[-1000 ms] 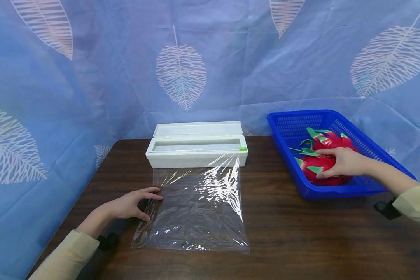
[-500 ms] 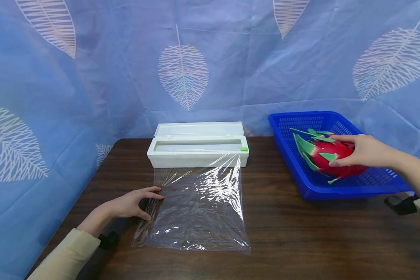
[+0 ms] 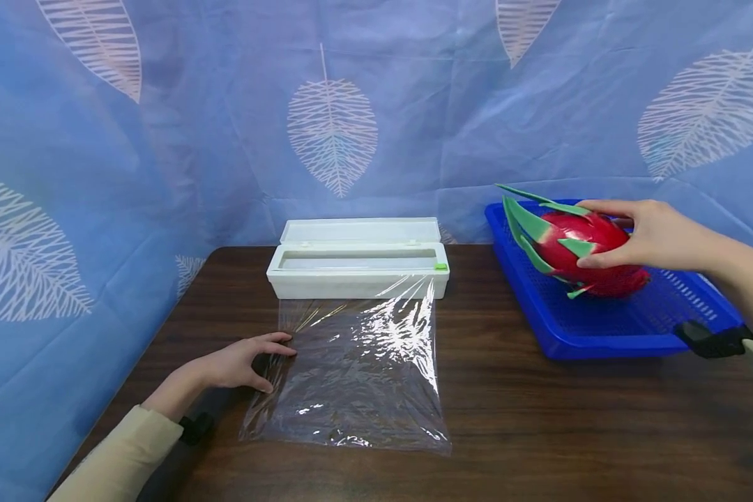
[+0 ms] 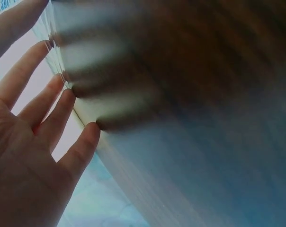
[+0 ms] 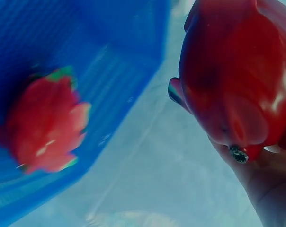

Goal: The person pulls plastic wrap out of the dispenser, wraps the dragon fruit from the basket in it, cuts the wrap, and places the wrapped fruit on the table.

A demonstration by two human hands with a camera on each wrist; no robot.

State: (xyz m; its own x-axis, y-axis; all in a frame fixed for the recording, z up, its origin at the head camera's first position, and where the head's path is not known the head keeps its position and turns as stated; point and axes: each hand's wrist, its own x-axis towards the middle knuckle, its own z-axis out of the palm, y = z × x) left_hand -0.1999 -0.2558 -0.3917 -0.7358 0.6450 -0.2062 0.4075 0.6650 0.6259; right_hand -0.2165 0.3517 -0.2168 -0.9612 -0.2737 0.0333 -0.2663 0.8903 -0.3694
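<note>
Our left hand (image 3: pixel 245 362) spreads its fingers on the left edge of a sheet of cling film (image 3: pixel 358 376), fingertips down, apparently to pin the light plastic flat against the tabletop (image 3: pixel 539 432). The sheet runs from a white dispenser (image 3: pixel 358 284), whose lid (image 3: pixel 362 229) is tipped back, seemingly so the film can come out over the front edge toward us. Our right hand (image 3: pixel 659 233) grips a red dragon fruit (image 3: pixel 592 233) around its body, thumb on the near side, holding it up over the blue basket (image 3: pixel 602 345); we judge the firm middle a surer hold than the long green leaves. A second dragon fruit (image 5: pixel 48 125), blurred in the right wrist view, lies inside the basket, whose walls likely stop the fruit rolling away. We can read no brand, label or lettering on the dispenser, its green tab (image 3: pixel 440 266), the basket or the fruit.
</note>
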